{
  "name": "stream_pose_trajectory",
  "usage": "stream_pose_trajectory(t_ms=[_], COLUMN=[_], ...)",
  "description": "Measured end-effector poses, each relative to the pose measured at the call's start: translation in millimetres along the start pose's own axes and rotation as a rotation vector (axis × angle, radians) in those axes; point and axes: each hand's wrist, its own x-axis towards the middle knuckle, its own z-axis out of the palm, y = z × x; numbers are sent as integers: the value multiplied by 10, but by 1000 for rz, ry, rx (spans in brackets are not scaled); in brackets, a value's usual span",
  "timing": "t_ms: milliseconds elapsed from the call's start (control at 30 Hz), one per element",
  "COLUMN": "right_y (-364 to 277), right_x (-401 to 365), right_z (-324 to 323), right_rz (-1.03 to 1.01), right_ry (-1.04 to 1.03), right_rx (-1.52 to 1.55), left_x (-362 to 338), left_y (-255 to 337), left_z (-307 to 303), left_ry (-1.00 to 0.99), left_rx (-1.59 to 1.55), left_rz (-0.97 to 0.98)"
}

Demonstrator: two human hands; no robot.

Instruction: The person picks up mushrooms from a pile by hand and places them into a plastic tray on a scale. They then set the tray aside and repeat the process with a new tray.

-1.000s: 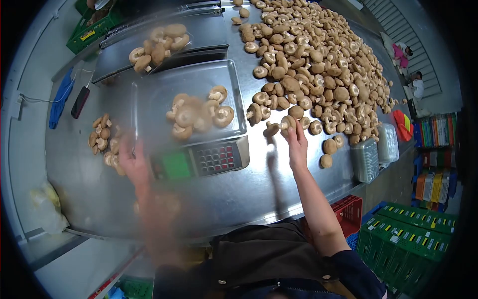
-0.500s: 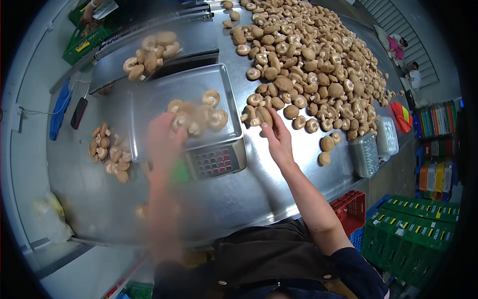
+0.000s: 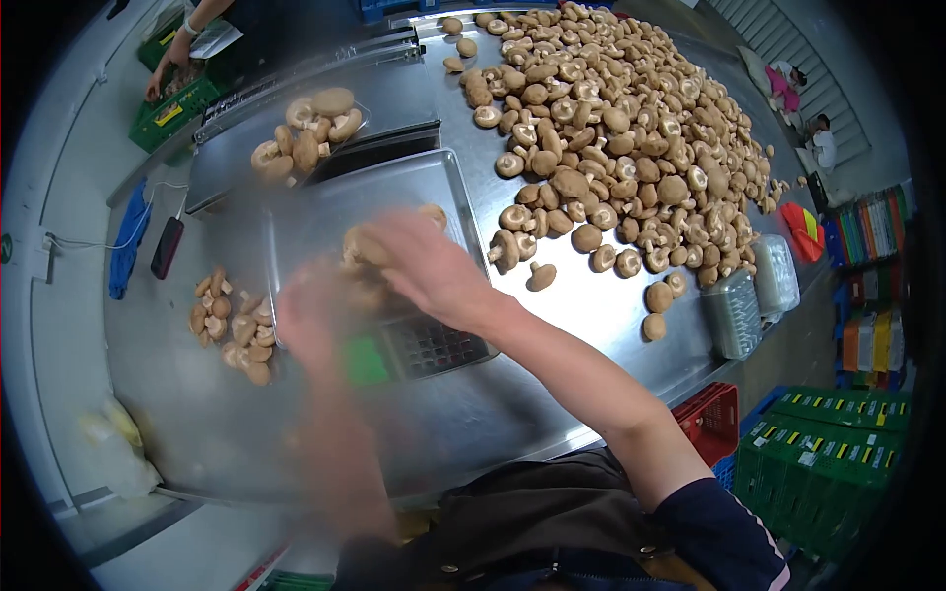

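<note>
Both hands are over the steel pan of a scale (image 3: pixel 461 197). My right hand (image 3: pixel 426 264) has its fingers curled down over mushrooms (image 3: pixel 363 246) on the pan; its fingertips are blurred. My left hand (image 3: pixel 307 307) is at the pan's left side, smeared by motion, so its fingers and anything in them cannot be made out. Below the pan, the green display (image 3: pixel 367 361) and part of the keypad (image 3: pixel 439 347) show. A clear tray of mushrooms (image 3: pixel 307 133) stands behind the scale.
A large mushroom heap (image 3: pixel 631 138) covers the back right. Small mushrooms (image 3: pixel 236 330) lie left of the scale. Clear trays (image 3: pixel 734 313) stand at the right edge, near a red crate (image 3: pixel 709 419). Another person's hand (image 3: pixel 175 54) reaches into a green crate (image 3: pixel 177 113) at the back left.
My right hand has moved left from the heap's edge to over the pan. My left hand has shifted slightly down and stays blurred. The camera view has shifted a little.
</note>
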Motion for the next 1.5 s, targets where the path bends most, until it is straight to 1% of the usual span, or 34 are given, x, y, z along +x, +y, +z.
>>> stream_pose_trajectory(t_ms=[33, 133, 167, 267, 333, 367, 433, 467, 533, 567, 600, 700, 800, 833, 900, 933, 1000, 1033, 1100, 1133, 1200, 1267, 1300, 1367, 1400, 1500], right_y=[-3, 117, 148, 62, 29, -8, -244, -349, -429, -452, -467, -449, -369, -354, -331, -314, -246, -192, -33, 72, 319, 529, 610, 756, 836, 1027], right_x=[54, 6, -49, -123, -322, -447, -706, -850, -1150, -1288, -1419, -1770, -2035, -2083, -2184, -2227, -2335, -2415, -2626, -2763, -3055, -3313, -3456, -3700, -3799, -3939], right_z=[38, 238, 280, 161, 50, -5, -158, -205, -207, -201, -192, -167, -242, -298, -423, -478, -605, -665, -777, -872, -1094, -1352, -1513, -1804, -1895, -2018], right_rz=[-17, -92, -72, -55, -21, -6, 59, 94, 128, 142, 210, 385, 423, 403, 372, 388, 431, 474, 571, 685, 898, 926, 1008, 991, 984, 917], right_ry=[-81, -235, -247, -185, -57, 6, -64, -100, -178, -217, -217, -210, -200, -196, -182, -174, -140, -54, 134, 217, 389, 644, 693, 812, 863, 849], right_rx=[-14, -198, -157, -116, -27, 20, 81, 113, 127, 133, 145, 156, 186, 175, 146, 164, 188, 187, 173, 192, 247, 151, 117, 32, -2, -239], left_x=[-10, -67, -97, -274, -403, -492, -757, -926, -1281, -1431, -1584, -1941, -2118, -2154, -2188, -2188, -2209, -2222, -2234, -2243, -2190, -2146, -2128, -2118, -2129, -2137], left_y=[25, -43, -48, 76, 242, 159, -124, -168, -204, -213, -228, -276, -359, -398, -402, -385, -435, -493, -644, -746, -985, -1094, -1084, -1046, -1089, -1195], left_z=[-24, -105, -128, -111, -70, -120, -274, -264, -44, 23, 107, 324, 457, 490, 572, 630, 776, 877, 1111, 1226, 1399, 1634, 1761, 2001, 2087, 2217], left_ry=[29, 119, 143, 221, 270, 155, -72, -143, -177, -212, -216, -241, -258, -268, -406, -477, -486, -507, -502, -500, -493, -458, -475, -486, -527, -622], left_rx=[-156, -107, -106, -96, -87, -181, -362, -180, -303, -379, -456, -587, -634, -640, -554, -509, -386, -326, -241, -208, -110, 20, 134, 350, 400, 530], left_rz=[-91, -187, -187, -225, -276, -224, -118, -135, -413, -616, -701, -851, -931, -954, -932, -920, -864, -838, -650, -556, -445, -337, -224, 10, 88, 309])
